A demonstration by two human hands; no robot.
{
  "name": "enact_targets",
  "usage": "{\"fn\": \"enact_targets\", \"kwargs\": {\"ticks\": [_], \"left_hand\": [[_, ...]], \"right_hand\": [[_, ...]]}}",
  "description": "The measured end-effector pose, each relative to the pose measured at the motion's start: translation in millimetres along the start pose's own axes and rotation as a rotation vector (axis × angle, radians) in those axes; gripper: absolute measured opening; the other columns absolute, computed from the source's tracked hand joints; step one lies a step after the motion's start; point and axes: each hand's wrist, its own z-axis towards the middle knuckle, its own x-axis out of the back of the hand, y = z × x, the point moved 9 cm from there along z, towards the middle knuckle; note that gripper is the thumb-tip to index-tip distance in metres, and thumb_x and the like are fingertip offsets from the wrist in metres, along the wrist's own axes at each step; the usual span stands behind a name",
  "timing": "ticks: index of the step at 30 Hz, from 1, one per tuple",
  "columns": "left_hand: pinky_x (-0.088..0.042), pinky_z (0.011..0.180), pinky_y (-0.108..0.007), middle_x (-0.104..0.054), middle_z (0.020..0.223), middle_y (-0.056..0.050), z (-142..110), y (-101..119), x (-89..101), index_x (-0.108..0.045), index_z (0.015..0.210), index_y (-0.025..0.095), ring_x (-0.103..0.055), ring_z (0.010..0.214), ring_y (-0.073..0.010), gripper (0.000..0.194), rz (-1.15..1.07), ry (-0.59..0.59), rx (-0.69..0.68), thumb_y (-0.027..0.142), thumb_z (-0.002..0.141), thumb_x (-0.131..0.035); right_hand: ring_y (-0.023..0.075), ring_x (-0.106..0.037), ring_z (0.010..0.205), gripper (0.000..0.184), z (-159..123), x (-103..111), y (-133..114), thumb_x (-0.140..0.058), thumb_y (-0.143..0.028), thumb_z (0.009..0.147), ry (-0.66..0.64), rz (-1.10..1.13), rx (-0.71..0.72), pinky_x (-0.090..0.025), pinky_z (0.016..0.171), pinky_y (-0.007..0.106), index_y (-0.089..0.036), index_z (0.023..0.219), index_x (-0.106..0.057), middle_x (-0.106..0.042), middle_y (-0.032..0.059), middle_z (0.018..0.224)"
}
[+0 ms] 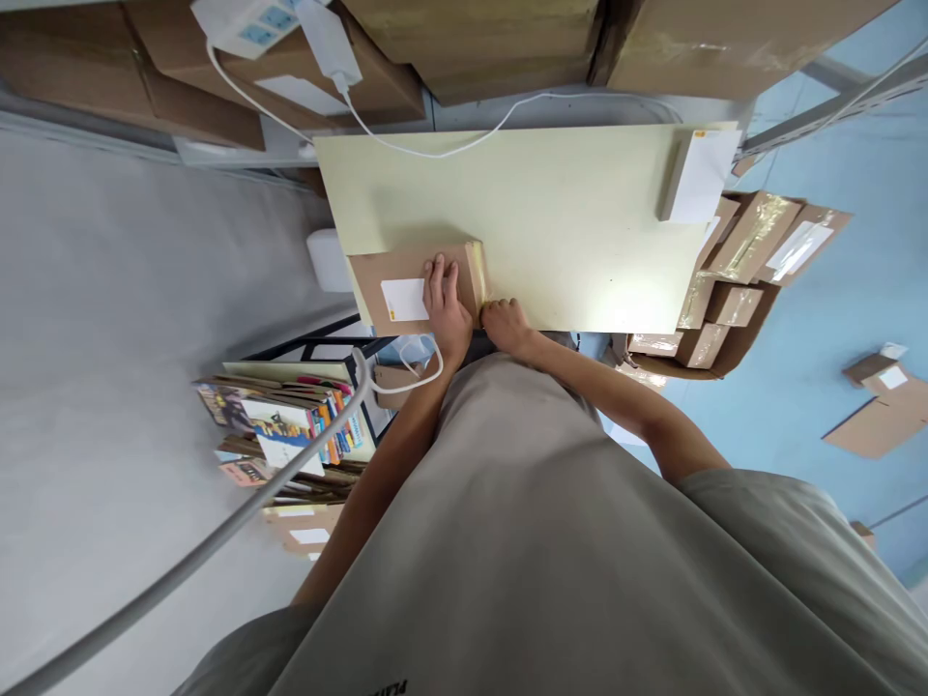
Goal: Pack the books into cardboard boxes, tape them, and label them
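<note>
A brown cardboard box [395, 266] lies on the near left part of the pale tabletop [565, 213]. A white label [404, 300] is stuck on its top, and clear tape [477, 275] runs along its right end. My left hand [446, 304] rests on the box top beside the label, fingers stretched out. At the box's near right corner my right hand [506, 324] is closed, knuckles up, against the taped end. Whatever its fingers may pinch is hidden.
A white box [700, 176] stands at the far right of the table. A white cable [442, 155] crosses the back edge from a power strip [253, 24]. Large cartons [478, 43] line the back. Books [290, 430] are stacked at left; taped parcels [754, 232] fill a carton at right.
</note>
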Motion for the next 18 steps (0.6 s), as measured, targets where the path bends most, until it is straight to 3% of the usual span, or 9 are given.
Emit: {"fn": "enact_targets", "kwargs": {"ticks": [7, 14, 16, 18], "left_hand": [[-0.009, 0.154, -0.052, -0.05, 0.185, -0.008, -1, 0, -4.0, -0.062, 0.167, 0.029, -0.018, 0.185, -0.0265, 0.058, -0.093, -0.041, 0.006, 0.046, 0.114, -0.047], [-0.009, 0.154, -0.057, -0.041, 0.19, -0.008, 1, 7, -18.3, -0.058, 0.17, 0.028, -0.015, 0.186, -0.0291, 0.058, -0.153, -0.093, -0.042, 0.035, 0.113, -0.051], [-0.01, 0.154, -0.057, -0.04, 0.191, -0.01, 3, 11, -10.6, -0.056, 0.172, 0.026, -0.016, 0.186, -0.0293, 0.059, -0.151, -0.147, -0.078, 0.033, 0.113, -0.051], [-0.011, 0.154, -0.054, -0.038, 0.192, -0.013, 7, 1, 17.1, -0.052, 0.174, 0.021, -0.016, 0.186, -0.0302, 0.062, -0.141, -0.129, -0.073, 0.035, 0.113, -0.053]], "right_hand": [[0.0339, -0.074, 0.137, 0.047, 2, -2, 6, -0.035, -0.006, 0.115, -0.022, 0.027, -0.042, -0.052, 0.11, 0.042, 0.0, 0.151, -0.065, -0.075, 0.0337, 0.146], [0.0322, -0.072, 0.141, 0.057, 8, -10, 18, -0.031, -0.003, 0.112, 0.053, -0.021, -0.111, -0.052, 0.114, 0.041, 0.0, 0.166, -0.05, -0.071, 0.0324, 0.155], [0.0324, -0.071, 0.144, 0.064, 5, -11, 26, -0.033, -0.002, 0.111, 0.058, -0.004, -0.146, -0.052, 0.117, 0.042, -0.003, 0.174, -0.043, -0.07, 0.0299, 0.159], [0.0338, -0.072, 0.145, 0.066, -4, -14, 37, -0.035, -0.003, 0.111, 0.028, 0.04, -0.22, -0.052, 0.118, 0.043, -0.005, 0.177, -0.042, -0.072, 0.0288, 0.157]]}}
